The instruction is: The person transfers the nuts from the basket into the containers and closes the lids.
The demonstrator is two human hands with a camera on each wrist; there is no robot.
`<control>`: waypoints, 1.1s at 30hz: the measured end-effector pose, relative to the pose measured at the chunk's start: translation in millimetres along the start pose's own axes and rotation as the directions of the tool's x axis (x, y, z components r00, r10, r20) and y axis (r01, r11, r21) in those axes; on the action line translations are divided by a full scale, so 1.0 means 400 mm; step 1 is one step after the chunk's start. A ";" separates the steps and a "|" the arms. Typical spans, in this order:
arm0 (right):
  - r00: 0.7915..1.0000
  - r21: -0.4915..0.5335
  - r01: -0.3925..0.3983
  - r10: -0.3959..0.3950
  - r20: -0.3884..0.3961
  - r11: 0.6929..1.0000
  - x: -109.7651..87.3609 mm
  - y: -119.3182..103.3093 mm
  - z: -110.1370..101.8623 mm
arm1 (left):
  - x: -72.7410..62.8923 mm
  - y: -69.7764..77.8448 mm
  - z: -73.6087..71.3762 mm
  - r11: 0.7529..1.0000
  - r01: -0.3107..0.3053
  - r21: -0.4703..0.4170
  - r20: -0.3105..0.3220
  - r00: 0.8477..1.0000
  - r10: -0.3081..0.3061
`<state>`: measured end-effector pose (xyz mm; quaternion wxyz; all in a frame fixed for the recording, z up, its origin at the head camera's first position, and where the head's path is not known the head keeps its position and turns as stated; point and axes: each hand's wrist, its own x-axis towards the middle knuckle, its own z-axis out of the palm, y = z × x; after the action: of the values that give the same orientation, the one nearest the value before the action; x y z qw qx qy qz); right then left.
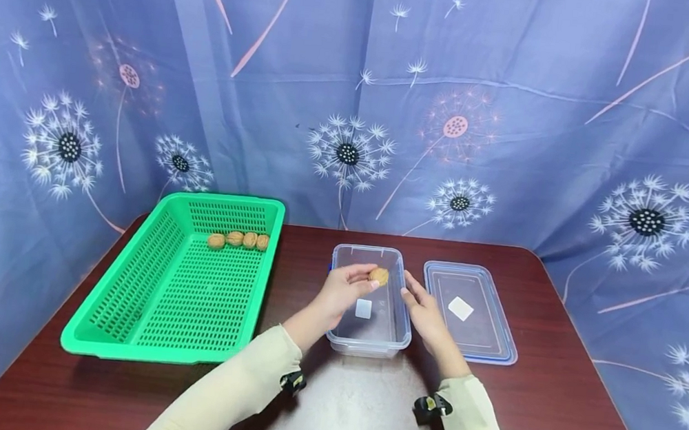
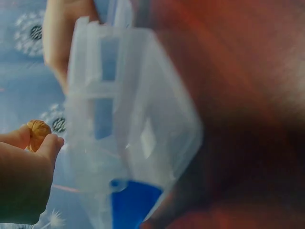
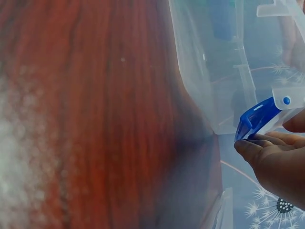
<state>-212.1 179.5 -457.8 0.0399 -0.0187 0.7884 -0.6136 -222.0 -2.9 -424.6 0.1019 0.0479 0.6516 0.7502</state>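
Observation:
In the head view my left hand pinches a walnut between thumb and fingers, over the clear plastic box. The same walnut shows between the fingertips in the left wrist view, beside the box's rim. My right hand lies along the box's right side, fingers extended. Its fingertips touch the blue side latch, which hangs outward in the right wrist view. A white square label shows on the box's bottom, and no walnut is visible inside.
A green perforated basket stands at the left, with several walnuts along its far right part. The clear lid with a blue-edged seal lies to the right of the box. A patterned curtain hangs behind the dark wooden table.

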 end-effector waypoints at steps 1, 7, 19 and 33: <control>1.000 -0.004 0.003 -0.003 -0.003 1.000 0.005 0.011 0.000 | -0.003 -0.011 0.003 1.000 0.001 0.003 0.014 1.000 -0.001; 1.000 -0.005 0.016 -0.016 -0.005 1.000 0.010 0.026 0.003 | -0.019 -0.055 0.013 0.997 0.060 0.057 0.069 0.996 -0.064; 1.000 -0.001 0.017 -0.017 0.008 1.000 0.007 0.020 0.001 | -0.017 -0.083 0.021 0.971 0.160 0.176 0.216 0.956 -0.197; 1.000 0.018 0.017 -0.017 0.006 1.000 0.006 0.022 0.000 | 0.007 -0.119 0.023 0.917 0.079 0.391 0.252 0.949 -0.190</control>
<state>-214.5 181.6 -466.6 0.0374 -0.0269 0.7826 -0.6208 -218.6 12.7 -470.5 0.2353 0.1287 0.7634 0.5876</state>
